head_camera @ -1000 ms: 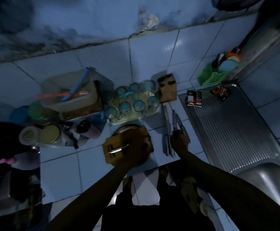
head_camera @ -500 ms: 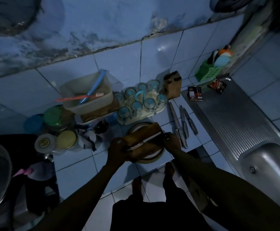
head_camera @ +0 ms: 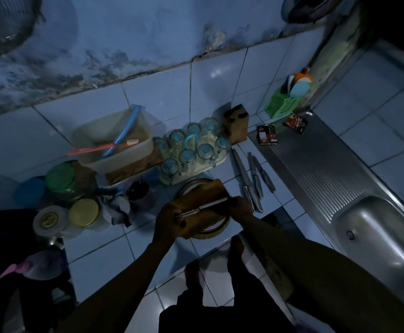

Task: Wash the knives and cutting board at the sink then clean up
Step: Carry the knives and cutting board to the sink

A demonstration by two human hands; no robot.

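A small wooden cutting board (head_camera: 204, 194) is held crosswise just above a round metal plate (head_camera: 216, 228) near the counter's front edge. A steel knife (head_camera: 208, 206) lies along the top of the board. My left hand (head_camera: 168, 221) grips the board's left end, with its thumb over the knife handle. My right hand (head_camera: 241, 207) grips the right end by the blade tip. Three more knives (head_camera: 255, 180) lie side by side on the tiles to the right. The steel sink basin (head_camera: 376, 236) is at the far right, past its ribbed drainboard (head_camera: 316, 169).
A wooden knife block (head_camera: 235, 123) stands at the back by a tray of upturned glasses (head_camera: 191, 150). A plastic tub (head_camera: 114, 140), lidded jars (head_camera: 84, 212) and a crumpled cloth (head_camera: 118, 207) crowd the left. Two packets (head_camera: 267, 138) and a green basket (head_camera: 281, 105) sit behind the drainboard.
My right hand left the knives on the counter and took hold of the board's right end. The board, with the knife on it, turned crosswise over the plate.
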